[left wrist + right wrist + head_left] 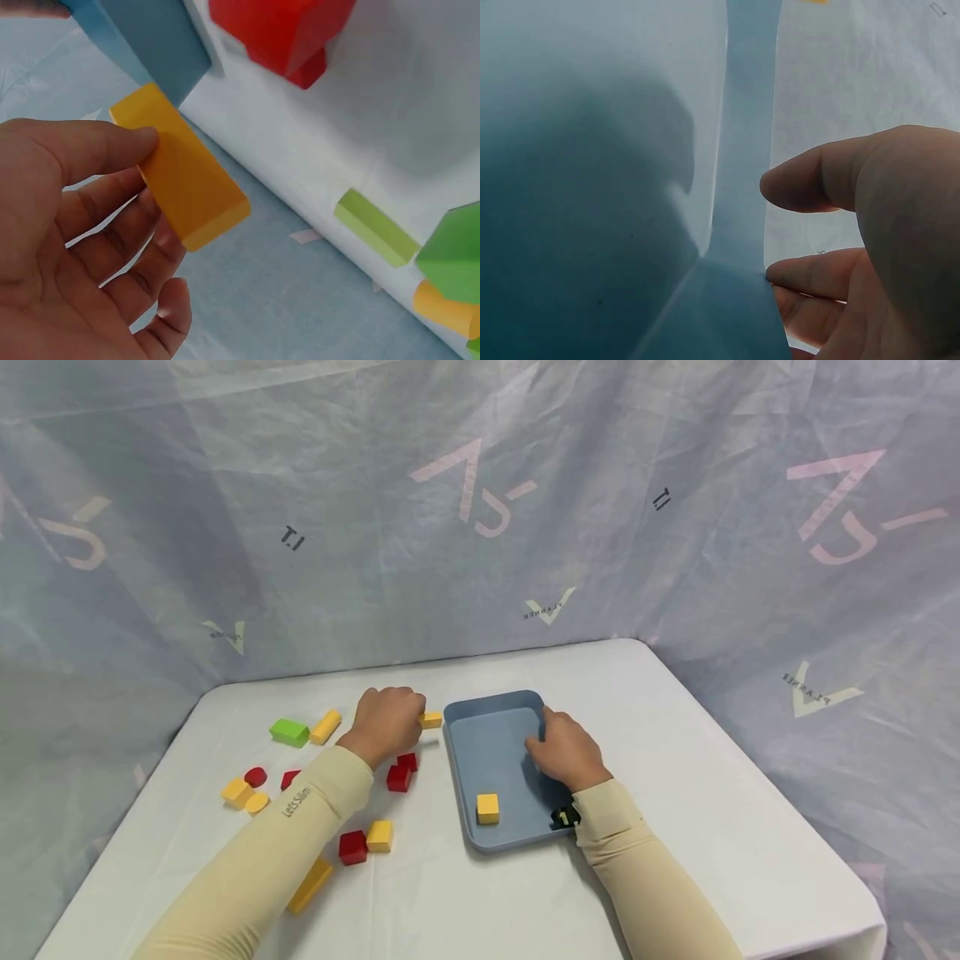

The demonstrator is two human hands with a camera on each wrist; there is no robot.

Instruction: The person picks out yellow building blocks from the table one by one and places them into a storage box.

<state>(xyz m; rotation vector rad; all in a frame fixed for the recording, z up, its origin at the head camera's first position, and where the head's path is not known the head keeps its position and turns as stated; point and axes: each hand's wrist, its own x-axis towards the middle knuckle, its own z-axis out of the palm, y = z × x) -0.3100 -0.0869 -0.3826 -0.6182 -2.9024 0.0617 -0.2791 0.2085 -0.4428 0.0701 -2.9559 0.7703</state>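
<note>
My left hand [97,217] pinches a yellow rectangular block [180,169] between thumb and fingers. In the head view this left hand [390,720] is raised beside the far left corner of a blue-grey tray [491,843], the block's end pointing at the tray. My right hand [566,747] holds the tray's right wall near the far corner. In the right wrist view its thumb [802,180] is right at the rim [746,150], and its other fingers lie along the outside, partly hidden by the wall. A yellow cube [487,808] sits in the tray's near left part.
Red blocks [399,778] lie under the left hand. Left of it are a green block [289,732] and a yellow cylinder [326,727]. Nearer stand a yellow cube [380,836], a red cube [352,847] and a long yellow block [310,887]. A grey printed cloth [360,568] hangs behind.
</note>
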